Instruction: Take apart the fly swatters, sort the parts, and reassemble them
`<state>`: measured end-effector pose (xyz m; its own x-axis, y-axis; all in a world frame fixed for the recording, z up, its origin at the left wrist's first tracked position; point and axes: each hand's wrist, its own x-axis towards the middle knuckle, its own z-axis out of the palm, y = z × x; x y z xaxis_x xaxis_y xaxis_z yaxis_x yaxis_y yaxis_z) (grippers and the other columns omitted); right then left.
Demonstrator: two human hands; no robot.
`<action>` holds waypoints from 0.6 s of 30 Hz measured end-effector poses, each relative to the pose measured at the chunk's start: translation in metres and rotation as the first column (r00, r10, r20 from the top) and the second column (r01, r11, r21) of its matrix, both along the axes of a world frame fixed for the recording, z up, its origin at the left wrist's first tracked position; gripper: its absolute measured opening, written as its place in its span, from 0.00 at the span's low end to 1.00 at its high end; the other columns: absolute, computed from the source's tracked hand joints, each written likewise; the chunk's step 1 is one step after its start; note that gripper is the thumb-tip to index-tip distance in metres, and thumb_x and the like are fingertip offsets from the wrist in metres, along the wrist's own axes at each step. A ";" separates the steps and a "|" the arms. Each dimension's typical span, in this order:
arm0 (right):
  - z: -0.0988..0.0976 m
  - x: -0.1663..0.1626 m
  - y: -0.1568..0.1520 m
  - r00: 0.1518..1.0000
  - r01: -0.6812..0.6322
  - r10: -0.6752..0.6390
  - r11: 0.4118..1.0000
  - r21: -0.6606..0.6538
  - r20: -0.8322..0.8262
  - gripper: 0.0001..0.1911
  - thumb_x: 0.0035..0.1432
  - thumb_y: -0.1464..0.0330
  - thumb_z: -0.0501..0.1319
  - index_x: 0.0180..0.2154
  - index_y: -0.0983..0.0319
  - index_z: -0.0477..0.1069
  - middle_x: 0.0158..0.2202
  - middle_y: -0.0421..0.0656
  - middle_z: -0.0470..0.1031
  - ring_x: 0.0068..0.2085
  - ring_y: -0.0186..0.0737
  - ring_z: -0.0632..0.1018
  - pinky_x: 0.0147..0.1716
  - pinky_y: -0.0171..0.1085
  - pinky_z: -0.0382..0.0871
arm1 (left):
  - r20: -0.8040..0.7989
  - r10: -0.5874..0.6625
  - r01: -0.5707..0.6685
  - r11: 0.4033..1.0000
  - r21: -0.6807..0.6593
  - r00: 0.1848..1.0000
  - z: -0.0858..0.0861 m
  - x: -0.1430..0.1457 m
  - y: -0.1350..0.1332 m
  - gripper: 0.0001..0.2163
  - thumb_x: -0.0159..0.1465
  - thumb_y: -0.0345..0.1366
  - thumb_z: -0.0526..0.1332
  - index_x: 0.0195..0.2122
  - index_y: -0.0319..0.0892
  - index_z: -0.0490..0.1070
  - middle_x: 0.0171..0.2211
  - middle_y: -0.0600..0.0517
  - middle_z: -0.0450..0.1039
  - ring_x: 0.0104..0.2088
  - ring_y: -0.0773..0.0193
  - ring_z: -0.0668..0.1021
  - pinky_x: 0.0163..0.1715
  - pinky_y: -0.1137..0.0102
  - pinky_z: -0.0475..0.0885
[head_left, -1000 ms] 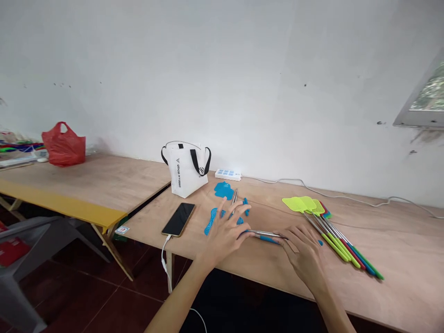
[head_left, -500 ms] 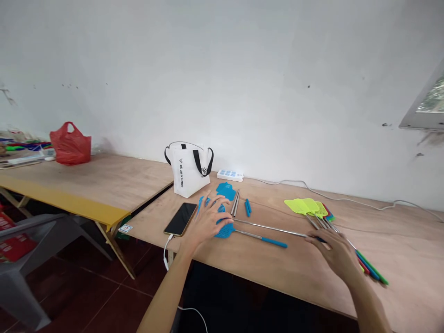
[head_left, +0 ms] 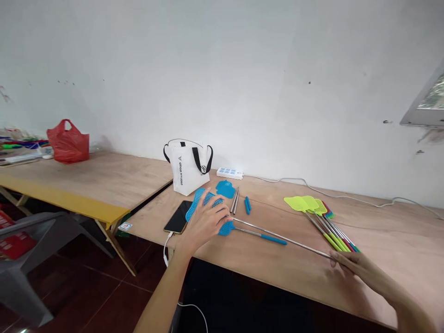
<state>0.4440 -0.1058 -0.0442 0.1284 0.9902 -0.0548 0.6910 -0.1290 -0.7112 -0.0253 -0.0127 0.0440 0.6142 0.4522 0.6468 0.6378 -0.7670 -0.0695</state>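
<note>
A blue fly swatter stretches between my hands, its thin metal rod drawn out long. My left hand is closed around the swatter by its head, covering part of it. At the other end, my right hand is closed on the handle, which its fingers hide. Below the rod lies a second blue fly swatter with a shorter shaft. Behind it are loose blue swatter heads, metal tubes and blue grips. Several finished-looking fly swatters, yellow-green on top, lie stacked near my right hand.
A phone with a white cable lies left of my left hand. Behind stand a white bag and a power strip by the wall. A second table bears a red plastic bag; a grey chair stands before it.
My right hand has moved right and toward me, drawing the rod out longer. The swatter head under my left hand has tilted up and shows more.
</note>
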 end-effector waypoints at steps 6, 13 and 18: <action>0.025 -0.037 0.001 0.994 -0.099 0.095 0.992 0.077 0.054 0.32 0.55 0.37 0.56 0.27 0.58 0.76 0.24 0.41 0.71 0.29 0.40 0.71 0.29 0.36 0.65 | 0.001 -0.058 0.058 0.998 0.030 0.998 -0.005 0.015 -0.002 0.10 0.73 0.37 0.57 0.36 0.46 0.74 0.38 0.57 0.79 0.55 0.60 0.72 0.69 0.52 0.50; 0.038 -0.090 0.022 0.996 0.009 -0.045 0.913 0.409 0.079 0.27 0.54 0.40 0.61 0.33 0.56 0.80 0.39 0.46 0.82 0.41 0.50 0.79 0.38 0.39 0.73 | 0.051 -0.051 0.047 0.997 0.068 0.997 -0.015 0.040 -0.008 0.08 0.73 0.34 0.56 0.37 0.45 0.73 0.38 0.56 0.79 0.51 0.61 0.75 0.68 0.51 0.49; 0.040 -0.147 0.016 0.980 -0.190 0.149 0.903 0.385 0.135 0.30 0.65 0.43 0.51 0.33 0.57 0.80 0.32 0.46 0.83 0.35 0.47 0.81 0.35 0.38 0.73 | 0.014 -0.182 0.180 0.979 0.091 0.983 -0.029 0.068 -0.021 0.10 0.74 0.32 0.55 0.36 0.44 0.72 0.38 0.55 0.80 0.50 0.63 0.75 0.66 0.54 0.53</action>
